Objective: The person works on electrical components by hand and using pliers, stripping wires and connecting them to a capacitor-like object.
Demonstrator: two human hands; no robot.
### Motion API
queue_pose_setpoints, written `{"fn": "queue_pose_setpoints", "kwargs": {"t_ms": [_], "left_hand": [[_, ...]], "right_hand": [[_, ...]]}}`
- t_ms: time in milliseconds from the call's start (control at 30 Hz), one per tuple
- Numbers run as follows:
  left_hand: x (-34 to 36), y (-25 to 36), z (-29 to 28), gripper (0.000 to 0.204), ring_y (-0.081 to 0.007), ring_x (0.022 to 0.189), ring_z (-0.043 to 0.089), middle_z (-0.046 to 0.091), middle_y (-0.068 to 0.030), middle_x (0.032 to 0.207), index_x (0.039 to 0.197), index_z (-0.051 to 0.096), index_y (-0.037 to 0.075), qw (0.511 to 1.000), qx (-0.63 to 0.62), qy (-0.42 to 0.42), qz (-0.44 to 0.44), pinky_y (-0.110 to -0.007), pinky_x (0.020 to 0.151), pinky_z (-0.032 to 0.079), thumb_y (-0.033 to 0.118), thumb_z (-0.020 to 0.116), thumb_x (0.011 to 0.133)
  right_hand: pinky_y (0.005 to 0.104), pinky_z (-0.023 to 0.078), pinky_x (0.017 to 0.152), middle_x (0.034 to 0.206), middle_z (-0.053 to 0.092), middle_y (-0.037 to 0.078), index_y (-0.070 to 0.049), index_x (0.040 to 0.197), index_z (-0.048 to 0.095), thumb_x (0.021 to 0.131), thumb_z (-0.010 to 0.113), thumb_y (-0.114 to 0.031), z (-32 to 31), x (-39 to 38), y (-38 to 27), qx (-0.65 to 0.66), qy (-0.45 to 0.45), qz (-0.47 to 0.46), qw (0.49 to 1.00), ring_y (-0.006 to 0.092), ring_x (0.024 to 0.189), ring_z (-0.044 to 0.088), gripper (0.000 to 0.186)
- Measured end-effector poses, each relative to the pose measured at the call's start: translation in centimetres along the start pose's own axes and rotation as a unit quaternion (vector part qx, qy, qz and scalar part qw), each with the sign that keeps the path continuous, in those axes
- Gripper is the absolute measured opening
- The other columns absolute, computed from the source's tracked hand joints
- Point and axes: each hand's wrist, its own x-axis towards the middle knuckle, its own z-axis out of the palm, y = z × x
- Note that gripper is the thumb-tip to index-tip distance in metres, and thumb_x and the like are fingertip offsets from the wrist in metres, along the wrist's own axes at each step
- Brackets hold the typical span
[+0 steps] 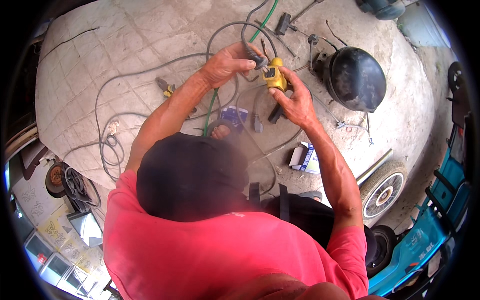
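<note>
My left hand (229, 64) grips a black plug (257, 60) with its cord, its pins at the face of a yellow socket block (275, 79); I cannot tell how far they are in. My right hand (295, 102) holds that yellow block from the right and below, thumb on its lower part. Under my hands, grey cables and a green hose (211, 112) lie on the concrete floor, along with a grey plug (258, 123) and a blue box (232, 117). Yellow-handled pliers (167, 90) lie left of my left forearm.
A black compressor (355, 80) with pipes lies at the right, a dark tool (284, 23) at the top. An open carton (305, 159), a spoked wheel (384, 192) and a teal vehicle (427, 220) stand lower right. A dark rounded shape (185, 175) hides the lower middle.
</note>
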Motion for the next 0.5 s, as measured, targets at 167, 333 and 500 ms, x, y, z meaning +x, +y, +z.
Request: {"fn": "queue_pose_setpoints", "kwargs": {"t_ms": [167,333,500], "left_hand": [[0.1,0.8,0.5,0.034,-0.0086,0.092,0.059,0.067,-0.001,0.116,0.124,0.064,0.007,0.997,0.068,0.032,0.01,-0.026,0.082,0.051,0.01,0.071,0.091],[0.3,1.0,0.6,0.034,-0.0087,0.092,0.06,0.067,-0.0007,0.115,0.124,0.064,0.007,0.997,0.066,0.041,0.016,-0.027,0.081,0.051,0.009,0.071,0.091],[0.3,0.7,0.5,0.034,-0.0091,0.094,0.06,0.067,-0.0003,0.115,0.123,0.064,0.007,0.997,0.062,0.046,0.033,-0.027,0.082,0.05,0.009,0.071,0.091]], "right_hand": [[0.0429,0.044,0.106,0.138,0.057,0.023,-0.007,0.142,0.053,0.088,0.074,-0.028,0.1,0.4,-0.6,-0.046,0.009,0.005,0.999,0.0374,0.127,0.055,0.062],[0.0431,0.043,0.107,0.139,0.057,0.024,-0.006,0.142,0.053,0.088,0.074,-0.031,-0.4,1.0,-0.6,-0.058,-0.01,-0.007,0.998,0.038,0.129,0.054,0.062],[0.0422,0.042,0.109,0.141,0.056,0.023,-0.005,0.143,0.053,0.089,0.073,-0.031,-0.2,1.4,-0.4,-0.056,-0.03,0.017,0.998,0.0368,0.131,0.053,0.063]]}}
